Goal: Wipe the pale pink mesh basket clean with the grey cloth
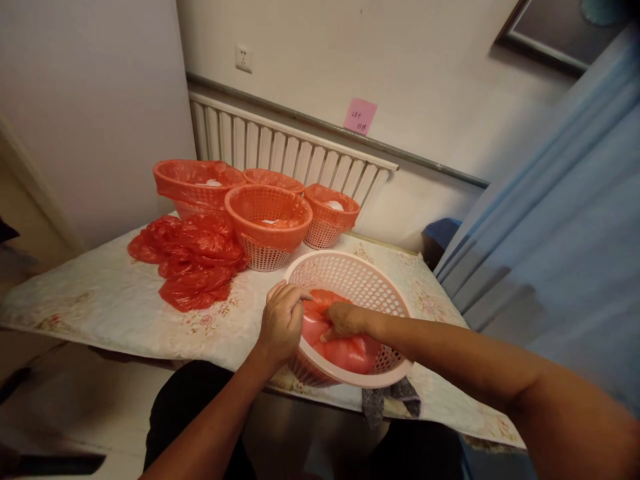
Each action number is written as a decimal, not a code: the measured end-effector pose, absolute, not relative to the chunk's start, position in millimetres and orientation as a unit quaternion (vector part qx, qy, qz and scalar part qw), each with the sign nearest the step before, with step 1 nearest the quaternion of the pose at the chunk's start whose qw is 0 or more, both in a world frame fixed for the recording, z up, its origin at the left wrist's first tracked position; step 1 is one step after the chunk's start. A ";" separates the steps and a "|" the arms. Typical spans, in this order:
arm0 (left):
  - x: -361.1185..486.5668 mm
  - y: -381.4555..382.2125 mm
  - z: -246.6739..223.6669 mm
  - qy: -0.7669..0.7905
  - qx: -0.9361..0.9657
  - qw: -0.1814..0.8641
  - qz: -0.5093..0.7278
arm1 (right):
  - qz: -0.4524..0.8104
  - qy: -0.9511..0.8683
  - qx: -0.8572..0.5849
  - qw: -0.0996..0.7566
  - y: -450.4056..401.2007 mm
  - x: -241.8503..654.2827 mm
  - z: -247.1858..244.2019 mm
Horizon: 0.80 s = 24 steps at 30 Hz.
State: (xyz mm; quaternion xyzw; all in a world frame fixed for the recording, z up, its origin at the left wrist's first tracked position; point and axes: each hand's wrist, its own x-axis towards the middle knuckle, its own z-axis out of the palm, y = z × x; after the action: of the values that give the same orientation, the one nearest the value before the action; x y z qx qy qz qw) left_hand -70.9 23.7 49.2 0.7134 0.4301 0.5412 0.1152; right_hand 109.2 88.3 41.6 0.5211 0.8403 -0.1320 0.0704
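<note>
A pale pink perforated plastic basket [367, 277] stands at the near edge of the table. Inside it lies a red plastic bag [350, 357], puffed up and partly spread against the wall. At the basket's left rim is my left hand [284, 320], fingers curled over the edge and closed on the bag there. My right hand [345, 320] reaches down into the basket and presses on the bag. Its thumb and forefinger are apart; the other fingers are mostly hidden.
Several baskets lined with red bags, one in front [269, 230], stand by the radiator [280, 147]. Left of them lies a heap of red plastic bags [197, 260]. A blue curtain [550, 200] hangs at right. Grey cloth [393, 400] hangs below the near basket.
</note>
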 end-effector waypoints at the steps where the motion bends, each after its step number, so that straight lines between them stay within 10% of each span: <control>1: -71.1 23.5 48.9 0.430 0.714 0.113 0.540 | -0.133 0.840 0.522 0.067 88.5 107.9 39.4; 13: -76.7 18.5 44.6 0.438 0.695 0.121 0.557 | -0.294 0.819 0.491 -0.042 105.6 143.5 101.7; 24: -89.5 2.4 54.7 0.444 0.481 0.331 0.680 | -0.319 0.686 0.446 -0.478 98.8 172.0 208.1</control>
State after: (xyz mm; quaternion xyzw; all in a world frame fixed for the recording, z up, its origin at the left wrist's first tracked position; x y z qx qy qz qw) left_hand -89.5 2.4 54.7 0.4812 0.4435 0.6799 0.3308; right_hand 172.0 98.8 208.1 0.4457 0.6860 -0.3190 -0.4785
